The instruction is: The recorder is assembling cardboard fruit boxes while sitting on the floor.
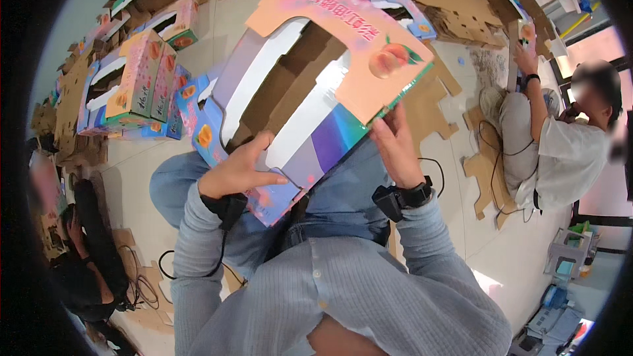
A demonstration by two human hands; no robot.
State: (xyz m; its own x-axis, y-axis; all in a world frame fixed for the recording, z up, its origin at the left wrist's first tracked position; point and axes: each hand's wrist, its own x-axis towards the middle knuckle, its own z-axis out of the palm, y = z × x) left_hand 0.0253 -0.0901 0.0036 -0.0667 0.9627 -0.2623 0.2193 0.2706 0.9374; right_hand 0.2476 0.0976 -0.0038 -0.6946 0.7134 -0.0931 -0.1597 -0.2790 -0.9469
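Observation:
A cardboard fruit box (399, 89) with printed peaches and peach, purple and blue panels is held tilted above my lap. Its top has a large cut-out showing the brown inside and white flap edges. My left hand (241, 170) grips the near left edge, thumb along the blue panel and a finger at the opening's rim. At the right side, my right hand (399, 145) is closed on the green-trimmed edge, its thumb in front and other fingers partly hidden behind the box. Dark bands with cables sit on both wrists.
Similar assembled boxes (135, 79) stand at the left. Flat brown cardboard sheets (448, 0) lie stacked at the back. A co-worker (560, 138) sits at the right handling a box piece; another person (86, 250) sits at the left. Grey plastic stools (568, 250) stand at far right.

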